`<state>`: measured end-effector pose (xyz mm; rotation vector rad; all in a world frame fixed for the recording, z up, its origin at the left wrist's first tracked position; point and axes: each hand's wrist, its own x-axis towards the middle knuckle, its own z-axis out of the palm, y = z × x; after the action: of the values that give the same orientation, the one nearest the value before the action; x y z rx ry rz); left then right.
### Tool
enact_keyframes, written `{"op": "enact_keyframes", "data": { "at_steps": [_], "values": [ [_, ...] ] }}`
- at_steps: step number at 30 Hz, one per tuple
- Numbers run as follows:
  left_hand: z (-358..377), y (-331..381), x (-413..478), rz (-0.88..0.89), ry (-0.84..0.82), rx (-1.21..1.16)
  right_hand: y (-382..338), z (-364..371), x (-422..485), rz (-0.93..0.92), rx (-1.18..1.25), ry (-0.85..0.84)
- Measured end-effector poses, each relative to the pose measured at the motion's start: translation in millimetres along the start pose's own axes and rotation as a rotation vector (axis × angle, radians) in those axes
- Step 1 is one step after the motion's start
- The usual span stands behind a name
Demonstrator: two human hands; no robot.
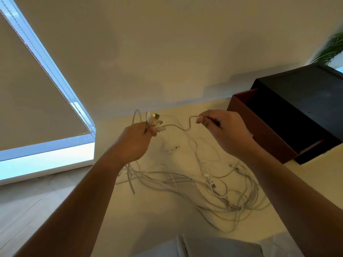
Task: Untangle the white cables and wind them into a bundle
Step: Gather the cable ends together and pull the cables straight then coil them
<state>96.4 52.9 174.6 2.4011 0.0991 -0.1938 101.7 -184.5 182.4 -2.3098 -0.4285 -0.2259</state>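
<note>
1. White cables lie in a loose tangle on the cream table, spread below and to the right of your raised hands. They are not wound into any bundle.
2. Your left hand is closed in a fist round a clutch of cable ends and held up above the table. Several plugs stick out above the fist, one with a metal tip, and a loop of cable arches up beside them.
3. From under that fist, more cable drops to the table and joins the tangle. One end hangs past the table's left edge.
4. Your right hand pinches a single cable end between thumb and fingertip, with the other fingers curled in. It sits about level with the left hand and apart from it.
5. One strand runs between your two hands, sagging in a wavy line clear of the table.
6. A small white connector lies on the table beneath the gap between your hands.
7. A dark box stands at the table's far right against the wall, with a brown drawer pulled out to the left. Your right hand shows in front of the drawer. You cannot tell from this view whether they touch.
8. A window blind fills the left side, and a green plant shows at the upper right.
</note>
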Motion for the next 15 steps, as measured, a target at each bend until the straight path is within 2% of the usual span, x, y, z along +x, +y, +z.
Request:
{"op": "enact_keyframes", "data": {
  "at_steps": [2,5,7,12,15],
  "values": [
    [5,1,-3,0.006,-0.039,-0.096,-2,0,3,-0.001,0.053,0.001],
    [14,7,-7,0.058,-0.057,-0.526,-4,7,1,0.036,0.092,-0.145],
    [18,14,-9,0.126,-0.066,-0.673,-6,15,-2,0.062,0.127,-0.229],
    [30,22,-12,0.093,-0.144,-0.547,-15,30,-6,0.014,0.215,-0.228],
    [32,15,-9,0.09,-0.145,-0.522,-13,29,-8,0.017,0.144,-0.224]
  ]
}}
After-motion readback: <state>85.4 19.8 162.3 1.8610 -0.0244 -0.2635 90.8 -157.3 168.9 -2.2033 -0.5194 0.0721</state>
